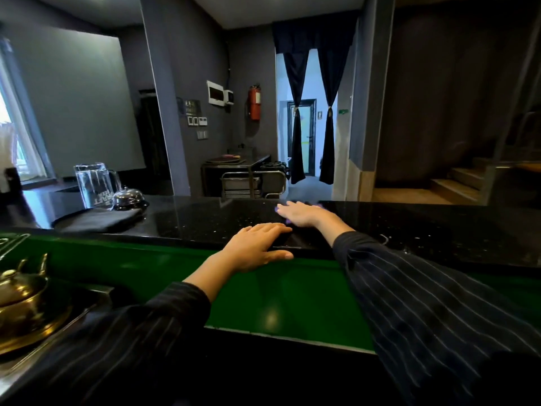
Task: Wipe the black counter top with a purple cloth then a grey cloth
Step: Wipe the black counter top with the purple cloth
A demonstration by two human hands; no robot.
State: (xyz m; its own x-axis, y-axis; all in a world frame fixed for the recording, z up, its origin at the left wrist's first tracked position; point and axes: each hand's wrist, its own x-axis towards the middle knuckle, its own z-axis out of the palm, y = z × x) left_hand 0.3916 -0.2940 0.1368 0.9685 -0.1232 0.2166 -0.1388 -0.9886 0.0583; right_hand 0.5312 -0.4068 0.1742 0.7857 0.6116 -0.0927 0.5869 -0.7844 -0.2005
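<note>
**Pressing the purple cloth near the far edge of the black bench**

The right hand (304, 213) lies palm down with its fingers straight and a little spread, flat on top of the purple cloth (288, 221). The hand covers nearly all of the cloth, so only small purple slivers show around it, and this part of the picture is slightly blurred. Its fingertips point left and reach close to the far edge of the bench (205, 218), beyond which the floor drops away.

The left hand (257, 247) rests at the near edge. Its fingers lie straight and close together on the stone. The thumb sits below the lip, against the green panel (292, 303) that slopes down towards the person. This hand holds nothing. The two hands are near each other but apart.

To the right of the right hand, the speckled top runs on bare as far as the frame's edge. To the left, another bare stretch lies between the hands and a dark grey cloth (99, 219), which is folded flat on the bench. A glass pitcher (95, 184) and a service bell (128, 197) stand just beside each other at that cloth's back edge. Lower left, below the green panel, a brass kettle (20, 291) stands well away from both hands.
</note>
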